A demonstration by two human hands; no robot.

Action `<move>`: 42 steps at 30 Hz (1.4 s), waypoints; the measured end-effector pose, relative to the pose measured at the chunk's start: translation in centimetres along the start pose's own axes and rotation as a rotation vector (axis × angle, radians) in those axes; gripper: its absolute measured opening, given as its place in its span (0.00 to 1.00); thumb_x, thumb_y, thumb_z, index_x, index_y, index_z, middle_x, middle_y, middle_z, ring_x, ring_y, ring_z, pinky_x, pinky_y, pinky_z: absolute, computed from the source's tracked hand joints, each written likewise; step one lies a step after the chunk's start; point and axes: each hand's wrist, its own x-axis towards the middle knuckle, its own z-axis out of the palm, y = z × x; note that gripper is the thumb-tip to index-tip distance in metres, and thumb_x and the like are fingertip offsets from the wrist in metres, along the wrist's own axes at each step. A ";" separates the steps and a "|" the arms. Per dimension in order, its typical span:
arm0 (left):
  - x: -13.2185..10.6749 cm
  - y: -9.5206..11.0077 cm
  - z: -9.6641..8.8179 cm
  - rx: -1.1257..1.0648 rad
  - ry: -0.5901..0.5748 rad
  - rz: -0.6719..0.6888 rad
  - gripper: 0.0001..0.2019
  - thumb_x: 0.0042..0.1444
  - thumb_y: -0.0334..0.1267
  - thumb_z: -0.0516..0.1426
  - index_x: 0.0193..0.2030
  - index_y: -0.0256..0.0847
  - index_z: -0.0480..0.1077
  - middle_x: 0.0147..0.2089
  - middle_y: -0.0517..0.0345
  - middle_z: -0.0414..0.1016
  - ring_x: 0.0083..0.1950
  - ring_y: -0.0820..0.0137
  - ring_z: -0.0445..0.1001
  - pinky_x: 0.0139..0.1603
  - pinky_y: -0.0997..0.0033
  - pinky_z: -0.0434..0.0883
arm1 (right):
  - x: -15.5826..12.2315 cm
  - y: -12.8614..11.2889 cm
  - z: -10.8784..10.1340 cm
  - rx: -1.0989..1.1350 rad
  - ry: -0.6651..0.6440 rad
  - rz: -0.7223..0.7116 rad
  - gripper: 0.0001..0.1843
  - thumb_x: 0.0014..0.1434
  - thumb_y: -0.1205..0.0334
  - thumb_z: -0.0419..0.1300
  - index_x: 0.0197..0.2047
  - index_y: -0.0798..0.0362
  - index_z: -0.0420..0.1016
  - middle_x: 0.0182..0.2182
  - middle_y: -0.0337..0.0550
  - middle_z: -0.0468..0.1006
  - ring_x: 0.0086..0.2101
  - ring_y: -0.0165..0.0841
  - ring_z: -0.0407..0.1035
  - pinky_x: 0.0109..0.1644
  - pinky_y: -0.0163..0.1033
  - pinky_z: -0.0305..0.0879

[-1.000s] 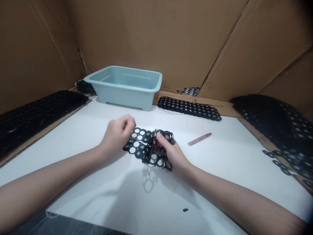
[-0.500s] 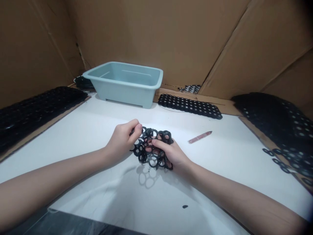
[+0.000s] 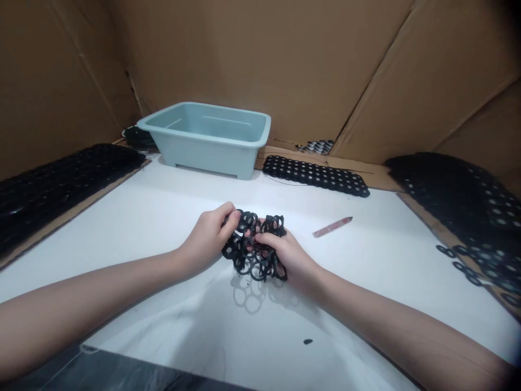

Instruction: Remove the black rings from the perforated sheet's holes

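Note:
Between my two hands a crumpled black ring mesh (image 3: 258, 270), made of many joined rings, is held just above the white table (image 3: 163, 320). My left hand (image 3: 215, 231) pinches its left edge, thumb and fingers closed on the rings. On the other side my right hand (image 3: 291, 252) is wrapped round the bunched mesh, with the thumb lying across its front and the fingers partly showing through the holes. The mesh's shadow falls on the table below it.
A light blue plastic tub (image 3: 207, 155) stands at the back. Right of it lies a flat black perforated mat (image 3: 315, 176). More black mesh is piled left (image 3: 61, 184) and right (image 3: 459, 195). A pointed reddish strip (image 3: 332, 227) and a small black scrap (image 3: 308, 341) lie on the table.
My left hand has shifted slightly right, toward my right hand, and the mesh between them is more bunched up. My right hand keeps its hold.

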 end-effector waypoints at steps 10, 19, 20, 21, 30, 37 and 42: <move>-0.6 0.8 0.2 -0.091 -0.022 0.056 0.11 0.60 0.40 0.44 0.31 0.39 0.62 0.24 0.64 0.64 0.25 0.76 0.61 0.26 0.75 0.58 | 0.0 0.4 -0.1 0.075 0.057 0.086 0.03 0.46 0.65 0.56 0.26 0.56 0.68 0.21 0.40 0.72 0.24 0.30 0.66 0.31 0.36 0.63; -1.1 1.2 0.5 -0.098 -0.090 0.101 0.10 0.61 0.39 0.43 0.35 0.40 0.61 0.25 0.63 0.67 0.26 0.76 0.65 0.28 0.75 0.61 | 0.0 0.8 0.1 0.102 -0.041 -0.007 0.16 0.51 0.49 0.58 0.32 0.55 0.69 0.26 0.40 0.73 0.27 0.30 0.68 0.35 0.37 0.65; -1.2 1.2 0.6 -0.076 -0.086 0.113 0.10 0.61 0.39 0.42 0.35 0.40 0.61 0.26 0.63 0.67 0.26 0.75 0.65 0.28 0.74 0.61 | -0.1 0.8 0.1 0.071 -0.063 -0.050 0.16 0.50 0.50 0.60 0.32 0.55 0.69 0.27 0.40 0.73 0.30 0.30 0.69 0.38 0.37 0.65; -1.2 1.2 0.6 -0.055 -0.086 0.119 0.09 0.61 0.39 0.42 0.35 0.40 0.60 0.26 0.62 0.66 0.27 0.75 0.65 0.28 0.74 0.61 | -0.1 0.7 0.1 0.041 -0.084 -0.082 0.16 0.50 0.50 0.61 0.33 0.55 0.69 0.29 0.41 0.73 0.32 0.31 0.69 0.41 0.37 0.64; -1.0 1.1 0.3 -0.053 -0.114 0.091 0.09 0.60 0.38 0.42 0.38 0.40 0.60 0.28 0.61 0.66 0.27 0.74 0.66 0.29 0.72 0.62 | 0.0 0.6 0.0 0.013 -0.086 -0.067 0.14 0.47 0.58 0.63 0.36 0.54 0.67 0.31 0.41 0.73 0.34 0.32 0.68 0.43 0.40 0.63; -1.1 1.2 0.7 -0.025 -0.180 0.061 0.10 0.59 0.44 0.44 0.40 0.41 0.57 0.30 0.59 0.68 0.30 0.70 0.68 0.30 0.70 0.63 | 0.0 0.7 0.2 -0.037 -0.019 -0.106 0.12 0.47 0.60 0.61 0.35 0.54 0.66 0.30 0.39 0.72 0.35 0.33 0.68 0.45 0.41 0.62; -1.1 1.4 0.5 -0.038 -0.214 0.056 0.09 0.59 0.45 0.45 0.38 0.42 0.55 0.30 0.59 0.68 0.30 0.70 0.68 0.30 0.69 0.63 | -0.1 0.7 0.3 -0.065 -0.048 -0.150 0.12 0.49 0.59 0.60 0.37 0.52 0.66 0.34 0.39 0.72 0.38 0.32 0.66 0.47 0.40 0.60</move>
